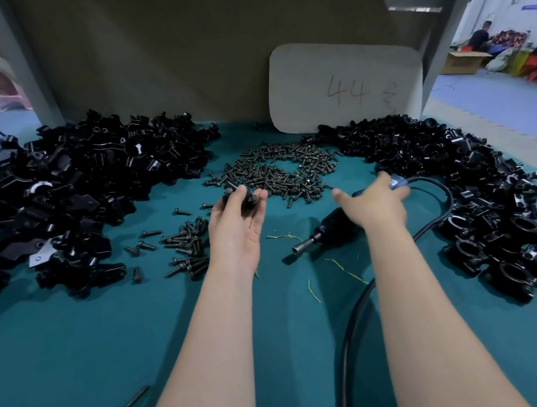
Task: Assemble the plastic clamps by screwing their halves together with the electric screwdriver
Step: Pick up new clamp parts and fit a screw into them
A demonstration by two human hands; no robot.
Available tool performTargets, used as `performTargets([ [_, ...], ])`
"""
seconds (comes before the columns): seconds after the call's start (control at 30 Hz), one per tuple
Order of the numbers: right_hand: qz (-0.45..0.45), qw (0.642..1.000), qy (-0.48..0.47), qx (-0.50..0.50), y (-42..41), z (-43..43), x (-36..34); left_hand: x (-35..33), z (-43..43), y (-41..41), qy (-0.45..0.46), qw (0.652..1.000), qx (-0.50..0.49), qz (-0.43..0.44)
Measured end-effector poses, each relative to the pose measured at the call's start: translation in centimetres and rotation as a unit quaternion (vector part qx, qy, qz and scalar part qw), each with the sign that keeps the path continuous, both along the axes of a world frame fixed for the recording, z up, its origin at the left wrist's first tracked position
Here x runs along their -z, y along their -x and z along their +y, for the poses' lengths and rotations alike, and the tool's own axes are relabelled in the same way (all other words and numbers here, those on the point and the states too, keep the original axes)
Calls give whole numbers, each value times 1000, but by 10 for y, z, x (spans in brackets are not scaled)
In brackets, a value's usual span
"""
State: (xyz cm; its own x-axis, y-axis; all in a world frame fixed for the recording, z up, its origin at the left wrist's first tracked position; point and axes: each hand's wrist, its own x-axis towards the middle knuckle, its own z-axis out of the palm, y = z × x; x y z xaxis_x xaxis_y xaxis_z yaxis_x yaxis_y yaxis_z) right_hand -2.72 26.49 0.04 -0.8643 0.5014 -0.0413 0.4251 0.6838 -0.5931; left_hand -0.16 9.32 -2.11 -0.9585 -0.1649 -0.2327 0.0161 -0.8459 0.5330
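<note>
**One clamp in the left hand, screwdriver lying under the right**

The clamp [243,202] is a small, glossy black plastic piece with a dark screw head showing on its right side. It sits at the fingertips of the left hand [237,222], which is turned palm up, thumb and fingers curled in and pinching it. The piece is held above the green table [77,359], just near of the big scatter of screws [277,172] in the middle.

The electric screwdriver [332,228] is black with a metal socket tip that points near and left. It lies on the table to the right of the left hand. The right hand [374,203] is laid over its rear end, thumb stretched out to the left, fingers reaching down past a blue patch on the tool. The fingers are hidden and blurred, so I cannot tell whether they have closed on it. A thick black cable [350,328] runs from the tool's far right end, loops round and comes toward the near edge.

A heap of loose clamp halves [59,200], angular and shiny, fills the left side. A long band of ring-shaped clamps [466,187] curves down the right side. A smaller cluster of longer bolts [188,246] lies near and left of the left hand. A white card [344,84] with "44" written on it leans against the far wall.
</note>
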Motion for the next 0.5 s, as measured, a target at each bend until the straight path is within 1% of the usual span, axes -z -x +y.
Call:
performTargets([
  [0.07,-3,1000,20,10,1,0,4,1,0,0,-9,1000,25,-2],
  [0.13,17,997,62,31,4,4,7,1,0,-1,-5,999,35,5],
  [0.17,36,993,100,44,5,6,9,1,0,-1,5,1000,30,8],
  [0.2,65,983,160,60,5,9,12,1,2,-1,24,1000,17,9],
  [0.23,103,963,239,74,5,10,14,1,3,0,59,998,-7,8],
  [0.27,144,930,327,89,4,10,16,3,5,1,117,992,-37,2],
  [0.3,180,889,409,103,2,8,15,5,6,2,197,978,-70,-11],
  [0.37,235,797,545,113,0,5,10,9,7,3,362,923,-123,-39],
  [0.4,252,749,604,106,-1,3,8,11,7,1,424,894,-137,-49],
  [0.43,260,707,651,92,-2,-1,5,13,6,1,474,866,-149,-59],
  [0.5,270,647,709,76,-4,-6,4,16,5,0,543,821,-162,-69],
])
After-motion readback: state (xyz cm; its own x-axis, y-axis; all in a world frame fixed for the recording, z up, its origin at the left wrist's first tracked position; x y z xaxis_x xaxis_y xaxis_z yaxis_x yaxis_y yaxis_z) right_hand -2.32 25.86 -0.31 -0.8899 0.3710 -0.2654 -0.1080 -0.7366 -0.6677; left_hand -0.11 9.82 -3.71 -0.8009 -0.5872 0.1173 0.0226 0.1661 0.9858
